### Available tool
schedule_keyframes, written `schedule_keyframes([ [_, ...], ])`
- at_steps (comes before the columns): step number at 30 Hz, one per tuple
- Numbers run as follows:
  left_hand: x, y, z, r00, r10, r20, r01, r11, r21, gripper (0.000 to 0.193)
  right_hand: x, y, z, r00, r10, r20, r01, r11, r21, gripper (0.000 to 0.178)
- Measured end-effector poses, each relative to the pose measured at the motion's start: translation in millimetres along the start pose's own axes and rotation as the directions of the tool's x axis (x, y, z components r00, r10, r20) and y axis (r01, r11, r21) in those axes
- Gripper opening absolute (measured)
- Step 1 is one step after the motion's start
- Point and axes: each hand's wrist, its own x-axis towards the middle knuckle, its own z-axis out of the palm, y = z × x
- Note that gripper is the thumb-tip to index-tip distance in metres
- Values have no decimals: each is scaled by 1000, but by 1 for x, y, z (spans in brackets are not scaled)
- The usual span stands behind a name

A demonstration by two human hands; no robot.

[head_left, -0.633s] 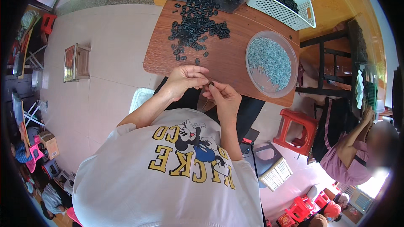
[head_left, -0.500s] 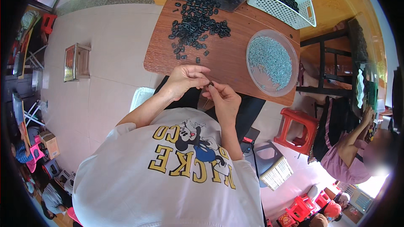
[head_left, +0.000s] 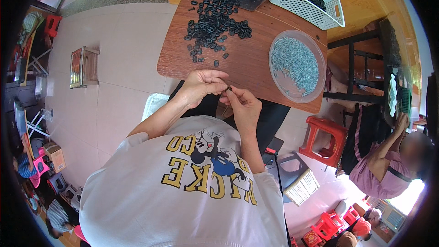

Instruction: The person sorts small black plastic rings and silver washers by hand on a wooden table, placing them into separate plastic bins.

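Just off the table's near edge, my two hands meet fingertip to fingertip. A small black plastic piece [head_left: 228, 88] sits between them, mostly covered by the fingers. My right hand [head_left: 244, 106] pinches it between thumb and forefinger. From the other side, my left hand [head_left: 201, 89] closes its thumb and forefinger at the piece, its other fingers loosely extended. Beyond them, a loose pile of small black oval plastic pieces [head_left: 212, 29] spreads over the wooden table [head_left: 249, 64]. To the right stands a round clear tub [head_left: 289, 92] of thin silvery-blue screw-like pieces [head_left: 295, 61].
At the table's back are a clear bin [head_left: 256, 1] and a white perforated basket [head_left: 320, 16], both holding black pieces. A red stool [head_left: 323, 141] and a grey stool [head_left: 292, 169] stand to the right. Another person [head_left: 382, 169] sits at far right.
Both hands hold nearly the same place, with slight finger movement around the black piece. The view has shifted a little. The person at far right has moved the head slightly.
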Motion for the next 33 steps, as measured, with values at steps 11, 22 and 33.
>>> schedule_keyframes([
  [11,-3,9,2,998,64,-13,-62,992,109,34,2,5,-1,999,28,-27,-22,976,215,11],
  [22,4,36,-55,686,713,-143,-176,353,919,21,10,10,-13,997,60,-45,-38,917,397,10],
  [33,9,36,-58,759,625,-185,-120,413,903,22,17,11,-6,1000,-3,-15,7,958,288,9],
])
